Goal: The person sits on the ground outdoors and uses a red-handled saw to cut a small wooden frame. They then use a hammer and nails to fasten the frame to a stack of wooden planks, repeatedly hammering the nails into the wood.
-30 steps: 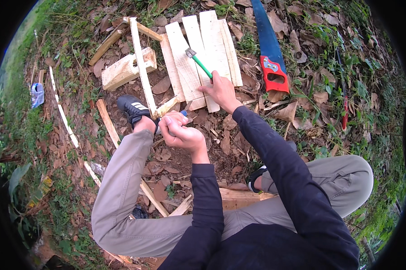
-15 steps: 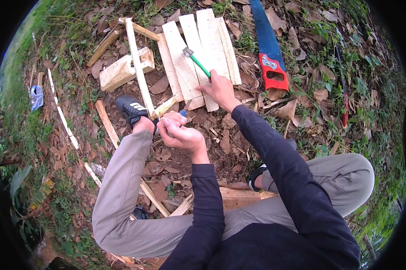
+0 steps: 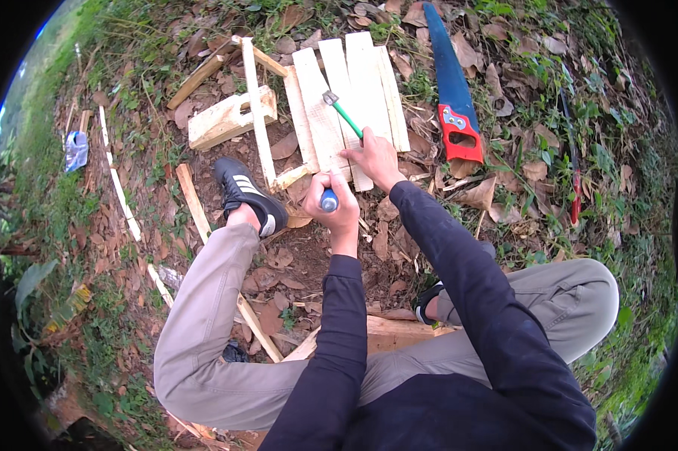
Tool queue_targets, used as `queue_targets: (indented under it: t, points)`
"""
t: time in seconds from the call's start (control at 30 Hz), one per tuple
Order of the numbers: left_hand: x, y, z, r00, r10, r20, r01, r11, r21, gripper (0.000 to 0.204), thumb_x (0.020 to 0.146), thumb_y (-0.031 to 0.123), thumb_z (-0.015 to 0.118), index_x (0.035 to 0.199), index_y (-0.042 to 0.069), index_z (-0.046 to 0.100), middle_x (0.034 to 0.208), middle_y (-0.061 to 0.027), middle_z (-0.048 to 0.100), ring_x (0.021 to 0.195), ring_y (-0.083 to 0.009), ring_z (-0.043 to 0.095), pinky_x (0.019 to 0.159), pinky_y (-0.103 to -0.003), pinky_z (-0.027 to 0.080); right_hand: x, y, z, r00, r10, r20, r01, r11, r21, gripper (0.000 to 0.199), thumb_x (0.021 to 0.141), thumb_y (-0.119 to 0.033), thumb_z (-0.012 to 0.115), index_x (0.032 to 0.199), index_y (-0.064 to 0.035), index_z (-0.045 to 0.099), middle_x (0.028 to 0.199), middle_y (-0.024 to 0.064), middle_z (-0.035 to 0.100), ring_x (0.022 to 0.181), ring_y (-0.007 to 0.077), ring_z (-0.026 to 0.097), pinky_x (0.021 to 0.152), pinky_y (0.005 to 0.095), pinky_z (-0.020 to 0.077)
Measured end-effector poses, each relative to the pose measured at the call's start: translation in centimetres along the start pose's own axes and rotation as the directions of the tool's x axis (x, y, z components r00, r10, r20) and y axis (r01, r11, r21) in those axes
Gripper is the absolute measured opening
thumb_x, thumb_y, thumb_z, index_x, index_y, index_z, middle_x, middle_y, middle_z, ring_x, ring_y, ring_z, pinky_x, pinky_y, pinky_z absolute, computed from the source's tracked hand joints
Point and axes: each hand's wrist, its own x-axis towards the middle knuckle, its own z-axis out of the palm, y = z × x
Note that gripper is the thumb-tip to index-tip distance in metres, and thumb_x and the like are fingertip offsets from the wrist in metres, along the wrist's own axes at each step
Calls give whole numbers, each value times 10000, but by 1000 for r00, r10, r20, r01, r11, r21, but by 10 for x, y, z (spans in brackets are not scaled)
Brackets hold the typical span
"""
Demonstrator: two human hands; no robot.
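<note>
My right hand (image 3: 379,161) grips the green handle of a small hammer (image 3: 348,119), its metal head over pale wooden slats (image 3: 363,83) lying side by side on the ground. My left hand (image 3: 345,213) is closed around a blue-handled tool (image 3: 329,200) at the slats' near edge. Its handle end points up toward me; the blade or tip is hidden, so I cannot make out which kind of tool it is. Left of the slats, a long thin wooden strip (image 3: 254,113) stretches from the far corner down to a short crosspiece (image 3: 290,177).
A handsaw (image 3: 455,90) with a red handle lies right of the slats. Beyond it is a thin red-handled tool (image 3: 575,180). A hollowed wooden block (image 3: 222,128) sits at the left near my shoe (image 3: 248,197). Offcuts, dry leaves and a plastic bag (image 3: 76,150) lie around.
My left hand has moved right with the blue-handled tool, from beside my shoe to the slats' near edge, turning the handle end upward. My right hand still holds the hammer over the slats.
</note>
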Motion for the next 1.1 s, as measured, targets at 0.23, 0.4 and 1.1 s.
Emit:
queue_targets:
  t: [0.23, 0.4, 1.1]
  points:
    - [21, -13, -2, 996, -90, 13, 91, 989, -117, 253, 848, 69, 638, 644, 0, 505, 527, -57, 488, 500, -135, 479, 494, -337, 364, 9, -6, -3, 996, -55, 65, 54, 998, 18, 506, 864, -467, 733, 916, 16, 589, 765, 259, 671, 771, 451, 674, 702, 528, 517]
    - [26, -9, 0, 996, -82, 43, 89, 976, -199, 200, 834, 80, 640, 679, -4, 545, 579, -163, 562, 508, -261, 577, 504, -374, 437, 22, -23, -99, 972, -215, 97, 227, 963, -142, 433, 951, -430, 647, 899, 0, 642, 687, 244, 649, 664, 431, 657, 624, 508, 501]
    - [31, -4, -10, 981, -153, -119, 115, 954, -278, 278, 874, 112, 665, 665, 11, 512, 572, -167, 537, 496, -299, 552, 500, -386, 427, -203, -143, -187, 992, 56, 110, -65, 995, 82, 275, 1064, -237, 515, 937, -1, 576, 565, 24, 504, 462, 96, 439, 442, 304, 326]
